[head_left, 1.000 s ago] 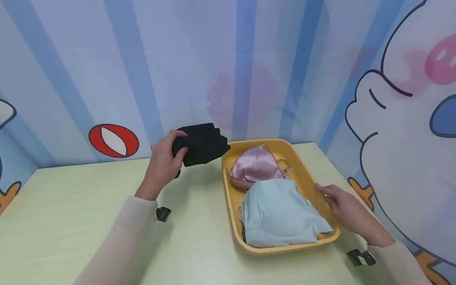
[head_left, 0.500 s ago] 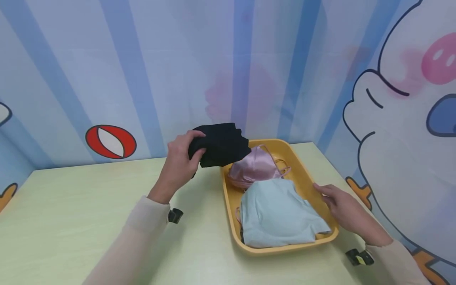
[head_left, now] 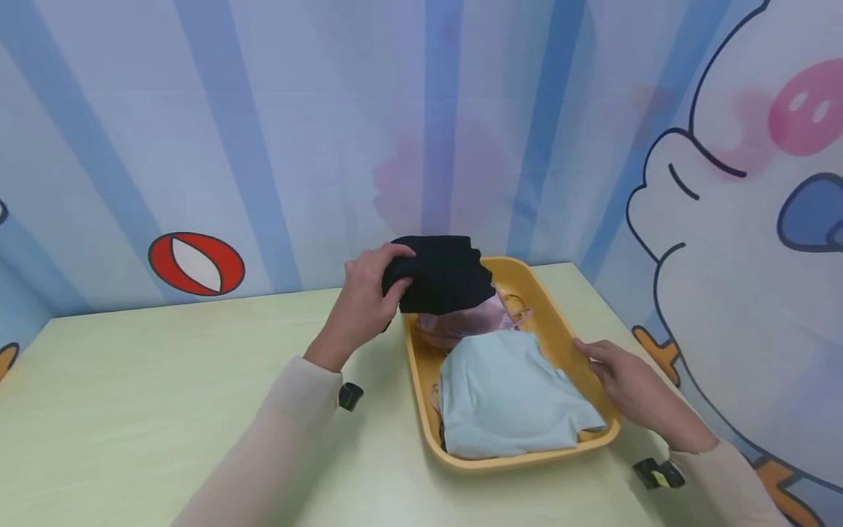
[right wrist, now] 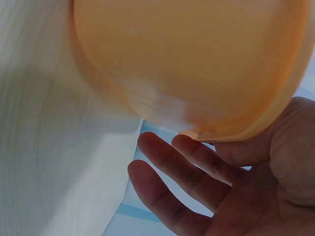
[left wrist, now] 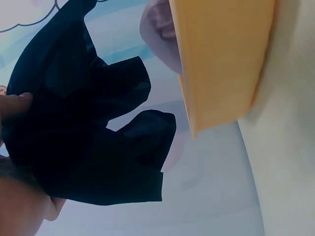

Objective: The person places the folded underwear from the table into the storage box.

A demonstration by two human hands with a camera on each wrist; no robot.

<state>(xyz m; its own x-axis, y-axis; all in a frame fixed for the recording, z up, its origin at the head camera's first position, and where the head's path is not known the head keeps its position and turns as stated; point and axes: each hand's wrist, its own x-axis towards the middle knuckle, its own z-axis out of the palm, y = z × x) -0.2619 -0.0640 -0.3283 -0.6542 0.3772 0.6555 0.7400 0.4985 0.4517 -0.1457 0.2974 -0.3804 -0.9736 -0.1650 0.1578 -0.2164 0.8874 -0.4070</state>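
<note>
My left hand point(head_left: 366, 301) grips a folded black cloth garment point(head_left: 444, 274) between thumb and fingers. In the head view the garment hangs over the far left end of a yellow plastic tray point(head_left: 508, 462). The left wrist view shows the black garment's point(left wrist: 83, 132) loose, layered edges apart from the tray wall point(left wrist: 221, 59). My right hand point(head_left: 634, 380) pinches the tray's right rim, its other fingers spread below in the right wrist view. Inside the tray lie a pink satin garment point(head_left: 461, 324) with thin straps, partly hidden by the black cloth, and a pale blue folded garment point(head_left: 510, 395).
The tray stands on a pale green-yellow tabletop point(head_left: 197, 395), which stretches away to the left. A striped blue printed backdrop point(head_left: 329, 146) rises behind the table's far edge, with a cartoon figure point(head_left: 737, 307) on its right side.
My left hand has carried the black garment rightward, from left of the tray to over its far left part, covering some of the pink garment. The right hand keeps its hold on the rim.
</note>
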